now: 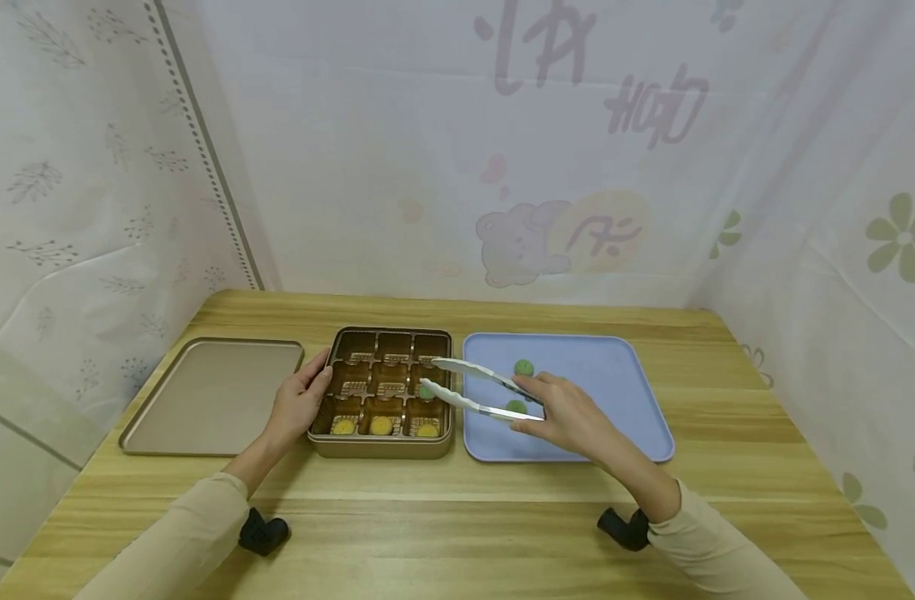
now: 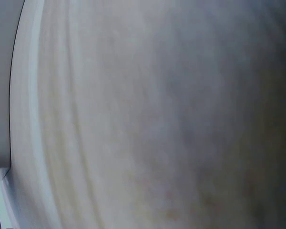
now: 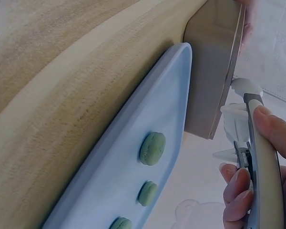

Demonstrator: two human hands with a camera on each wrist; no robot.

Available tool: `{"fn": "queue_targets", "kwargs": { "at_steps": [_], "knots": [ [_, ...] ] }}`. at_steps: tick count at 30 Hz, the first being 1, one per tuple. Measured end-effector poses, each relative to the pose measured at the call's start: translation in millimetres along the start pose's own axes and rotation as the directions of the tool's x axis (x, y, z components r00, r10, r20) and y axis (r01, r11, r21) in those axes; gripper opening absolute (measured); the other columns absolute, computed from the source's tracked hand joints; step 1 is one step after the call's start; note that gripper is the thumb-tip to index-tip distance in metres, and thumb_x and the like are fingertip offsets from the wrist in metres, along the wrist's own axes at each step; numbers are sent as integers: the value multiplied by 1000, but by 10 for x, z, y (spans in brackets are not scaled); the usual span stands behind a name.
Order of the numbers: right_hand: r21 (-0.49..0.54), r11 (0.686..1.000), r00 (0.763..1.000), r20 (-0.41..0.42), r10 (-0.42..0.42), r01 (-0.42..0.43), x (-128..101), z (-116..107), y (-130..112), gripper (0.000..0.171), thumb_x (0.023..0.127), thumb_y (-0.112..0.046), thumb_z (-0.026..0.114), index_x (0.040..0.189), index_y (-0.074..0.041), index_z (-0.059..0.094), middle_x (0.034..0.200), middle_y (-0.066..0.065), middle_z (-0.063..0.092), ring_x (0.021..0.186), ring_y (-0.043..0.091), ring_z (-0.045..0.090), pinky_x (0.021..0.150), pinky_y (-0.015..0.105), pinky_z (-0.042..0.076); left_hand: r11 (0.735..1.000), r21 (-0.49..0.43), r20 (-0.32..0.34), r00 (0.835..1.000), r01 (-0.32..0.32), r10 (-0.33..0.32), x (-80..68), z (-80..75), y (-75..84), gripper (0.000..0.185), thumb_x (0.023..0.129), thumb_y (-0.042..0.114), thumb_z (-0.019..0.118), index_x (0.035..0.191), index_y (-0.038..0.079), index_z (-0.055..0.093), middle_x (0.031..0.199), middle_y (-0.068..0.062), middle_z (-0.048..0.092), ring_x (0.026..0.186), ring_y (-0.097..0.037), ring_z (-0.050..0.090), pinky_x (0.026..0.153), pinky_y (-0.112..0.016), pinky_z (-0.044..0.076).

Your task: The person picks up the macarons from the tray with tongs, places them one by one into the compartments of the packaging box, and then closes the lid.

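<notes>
My right hand (image 1: 570,414) holds a pair of tongs (image 1: 495,411), also visible in the right wrist view, whose white tips are spread over the right column of a brown divided box (image 1: 382,448). A green macaron (image 1: 426,392) lies in the middle-right compartment, partly hidden by the lower tip. Three yellow macarons (image 1: 381,425) sit in the front row, one per compartment. Against the box's left side, my left hand (image 1: 300,402) grips the rim. Green macarons (image 3: 152,148) rest on a light-blue tray (image 3: 100,176) below the right hand; the hand partly covers them in the head view.
Left of the box lies a flat brown lid or tray (image 1: 213,398), close to my left hand. The wooden table (image 1: 427,533) runs toward me in front. Printed cloth (image 1: 367,167) hangs behind and on both sides. The left wrist view is mostly blurred tabletop (image 2: 109,119).
</notes>
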State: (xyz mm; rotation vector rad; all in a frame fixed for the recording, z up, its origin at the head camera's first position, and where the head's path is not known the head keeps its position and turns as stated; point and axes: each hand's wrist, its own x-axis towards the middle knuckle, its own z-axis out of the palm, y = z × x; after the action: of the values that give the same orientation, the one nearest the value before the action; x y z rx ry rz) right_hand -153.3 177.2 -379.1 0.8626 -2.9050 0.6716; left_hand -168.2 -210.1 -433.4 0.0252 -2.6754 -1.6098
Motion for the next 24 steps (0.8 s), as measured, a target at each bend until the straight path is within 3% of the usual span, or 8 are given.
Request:
{"fn": "queue_targets", "kwargs": {
  "at_steps": [14,24],
  "knots": [
    [85,996,998,-53,39,-34,-279,-60,144,53,82,-27,79,128,-6,63,93,4,64,62,-2,41,50,17,39,1000,-6,9,1000,11,-11,-2,-1,-3,54,108,26,35,154,1,24,159,-22,25,149,-40,22,121,-52,24],
    [23,996,994,-72,88,-87,-635,-170,386,58,81,-24,79,130,1,61,91,10,66,60,-3,38,50,16,37,1000,-15,20,999,26,-26,-2,-11,3,55,108,28,35,155,3,22,160,-21,23,150,-39,20,122,-52,23]
  ]
}}
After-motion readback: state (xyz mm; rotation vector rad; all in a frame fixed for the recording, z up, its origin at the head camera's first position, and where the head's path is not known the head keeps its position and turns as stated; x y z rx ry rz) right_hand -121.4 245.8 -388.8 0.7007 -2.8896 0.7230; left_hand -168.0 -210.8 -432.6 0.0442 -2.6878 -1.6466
